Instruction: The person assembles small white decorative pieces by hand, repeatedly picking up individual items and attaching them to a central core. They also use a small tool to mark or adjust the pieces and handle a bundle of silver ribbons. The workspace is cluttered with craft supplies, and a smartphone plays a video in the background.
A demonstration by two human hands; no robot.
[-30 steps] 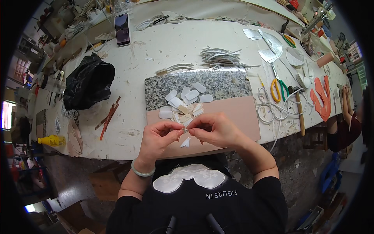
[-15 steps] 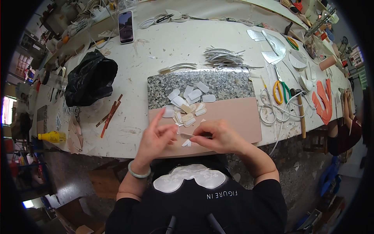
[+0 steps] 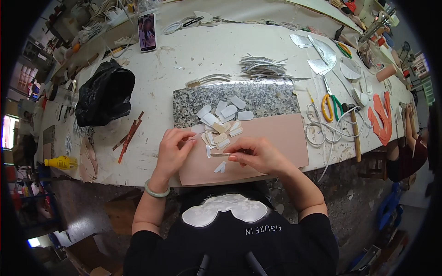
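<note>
My left hand (image 3: 173,151) is at the left edge of the pinkish-tan board (image 3: 281,147), fingertips drawn together beside a whitish tab (image 3: 198,129). Whether something small sits in that pinch is hidden. Between thumb and fingers of my right hand (image 3: 258,155) is a thin pale tab (image 3: 220,153), seen nearly edge-on over the board. A narrow white strip (image 3: 208,151) shows by its far end; whether it touches the tab is unclear. Beyond my hands lies a loose pile of white round-ended tabs (image 3: 229,111) and beige tabs (image 3: 220,138) with white strips. Small white scraps (image 3: 220,167) rest nearer me.
A speckled stone slab (image 3: 271,99) lies partly under the board. Leftward are a black plastic bag (image 3: 106,94), brown strips (image 3: 129,138) and a yellow bottle (image 3: 62,162). Rightward are scissors (image 3: 328,108), white cord (image 3: 317,133) and a hammer (image 3: 356,138). A phone (image 3: 147,32) stands far back.
My left hand has moved left, away from the right hand's tab, and its raised index finger has come down to the other fingertips. My right hand still holds the tab, slightly farther forward.
</note>
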